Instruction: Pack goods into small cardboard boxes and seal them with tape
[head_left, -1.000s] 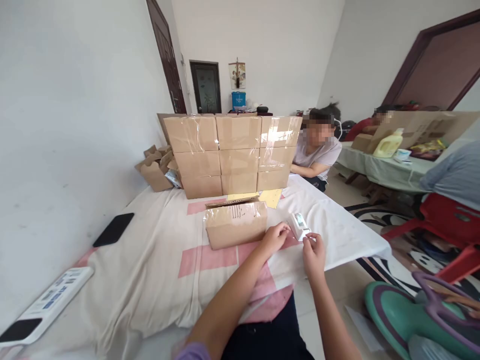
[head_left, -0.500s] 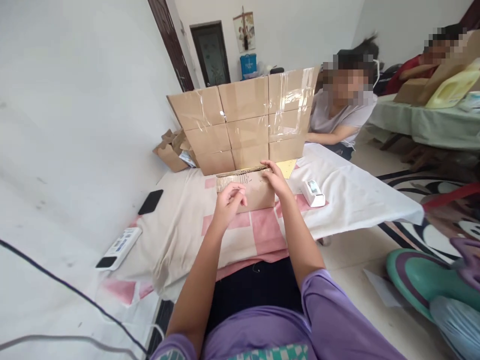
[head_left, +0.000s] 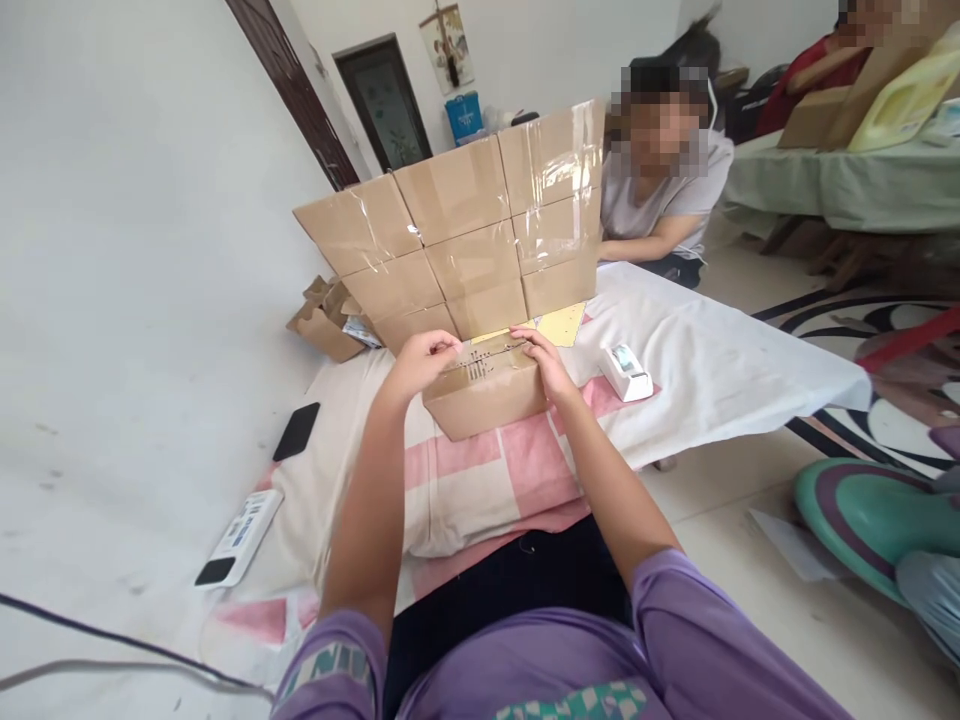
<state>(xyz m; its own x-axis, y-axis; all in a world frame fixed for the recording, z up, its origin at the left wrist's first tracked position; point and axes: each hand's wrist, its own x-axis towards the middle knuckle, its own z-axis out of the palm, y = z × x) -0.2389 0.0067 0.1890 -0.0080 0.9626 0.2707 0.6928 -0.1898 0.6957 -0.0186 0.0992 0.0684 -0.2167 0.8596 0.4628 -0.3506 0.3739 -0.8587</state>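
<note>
A small cardboard box (head_left: 487, 395) lies on the table in front of me, its top turned up and showing dark printed marks and a seam between the flaps. My right hand (head_left: 546, 365) grips the right end of the box, fingers over the top edge and the thumb side against it. Above the left end of the box is my left hand (head_left: 424, 362), its thumb and fingertips pinched together; what is between them is too small to make out. Behind the box stands a tall cardboard panel (head_left: 476, 262) of taped squares, with a yellow sheet (head_left: 561, 326) at its foot.
On the right lies a small white box (head_left: 627, 374). A black phone (head_left: 296, 432) and a white power strip (head_left: 240, 538) lie along the left edge. An open carton (head_left: 330, 325) stands behind left. A person (head_left: 664, 210) sits beyond the panel.
My left hand has moved left and up from the box's front to its top left end. The flaps now lie closer together, and more of the top shows. The view has tilted.
</note>
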